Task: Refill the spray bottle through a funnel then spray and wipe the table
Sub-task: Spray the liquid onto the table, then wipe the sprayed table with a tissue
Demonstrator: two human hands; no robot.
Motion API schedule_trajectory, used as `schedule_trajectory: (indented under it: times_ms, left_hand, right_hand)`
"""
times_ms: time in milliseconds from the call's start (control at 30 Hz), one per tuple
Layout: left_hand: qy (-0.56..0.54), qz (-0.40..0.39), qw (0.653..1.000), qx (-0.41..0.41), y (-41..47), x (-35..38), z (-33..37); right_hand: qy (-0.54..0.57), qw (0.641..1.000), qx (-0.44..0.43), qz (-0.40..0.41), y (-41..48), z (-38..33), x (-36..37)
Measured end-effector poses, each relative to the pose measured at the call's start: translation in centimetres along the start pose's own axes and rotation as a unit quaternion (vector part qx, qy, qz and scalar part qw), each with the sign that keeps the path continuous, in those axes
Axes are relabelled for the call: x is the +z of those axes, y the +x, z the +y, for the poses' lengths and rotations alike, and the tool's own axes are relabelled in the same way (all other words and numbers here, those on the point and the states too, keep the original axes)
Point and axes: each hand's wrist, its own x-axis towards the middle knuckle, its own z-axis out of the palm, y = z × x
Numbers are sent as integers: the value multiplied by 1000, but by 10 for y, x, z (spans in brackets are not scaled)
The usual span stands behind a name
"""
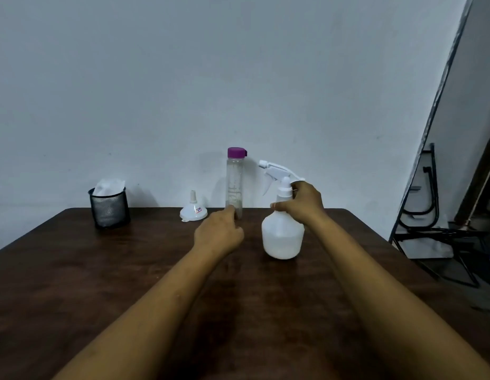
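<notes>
At the centre of the frame, above a dark wooden table [101,270], two bare forearms are stretched forward from the lower edge. The right arm is angled inward from the lower right. The right hand [302,205] is wrapped round the neck of a white spray bottle [282,237], just under its trigger head. The fingers are curled round the neck, and the thumb tip is seen at the neck's left side. The spray bottle is stood upright on the table, right of centre, with its nozzle turned toward the left of the frame.

The left arm is extended from the lower left. The left hand [219,233] is held back up near the middle of the table's far edge, fingers loosely curled and nothing gripped. Its forefinger is pointed at the foot of a tall clear bottle [235,185] capped in purple; whether contact is made cannot be told.

Just left of that bottle, a white funnel [193,212] is set mouth down, spout up. Toward the left of the frame, a black mesh cup [109,212] is filled with a white cloth [108,186].
</notes>
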Motion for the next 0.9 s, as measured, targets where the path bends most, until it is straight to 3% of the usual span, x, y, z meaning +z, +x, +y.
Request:
schedule_trajectory:
  times_ms: [233, 400, 700, 767, 900]
  left_hand:
    - [-15, -12, 1000, 1, 58, 33, 6]
    - [-26, -21, 999, 5, 87, 51, 8]
    - [-69, -20, 997, -6, 99, 54, -6]
    - [-86, -1, 996, -8, 94, 40, -17]
    - [-109, 41, 992, -47, 80, 0, -59]
  right_hand:
    - [90, 995, 30, 36, 77, 39, 10]
    - [120, 992, 27, 8, 116, 54, 21]
    - [58, 998, -27, 9, 132, 73, 34]
    - [24, 998, -22, 47, 125, 71, 41]
    - [36, 967, -36, 251, 89, 56, 69]
